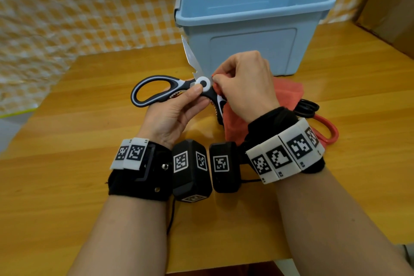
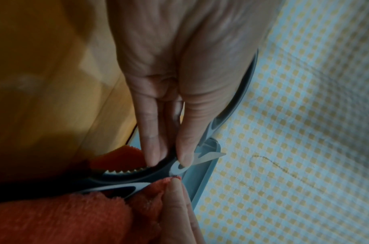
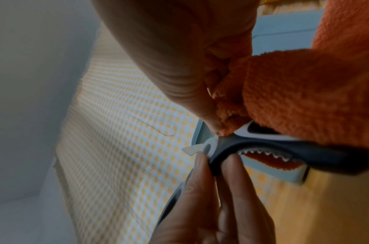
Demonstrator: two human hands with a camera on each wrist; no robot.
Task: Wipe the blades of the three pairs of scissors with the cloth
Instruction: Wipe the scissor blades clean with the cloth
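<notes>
left hand (image 1: 177, 112) pinching open black-and-grey kitchen scissors (image 1: 156, 89) at pivot, right hand (image 1: 244, 83) gripping orange terry cloth (image 1: 289, 89) at 3 o'clock of pivot

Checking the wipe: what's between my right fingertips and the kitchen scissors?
The orange cloth, pinched by the right hand against the kitchen scissors near the pivot; right wrist view shows it.

A wooden table (image 1: 336, 101) with a warm honey grain fills the foreground. Behind it hangs a yellow-and-white checked cloth (image 1: 67, 6), creased and covering the wall. A brown cardboard box (image 1: 389, 6) stands at the far right. In the right wrist view a plain grey wall (image 3: 23, 82) shows beside the checked cloth.
</notes>
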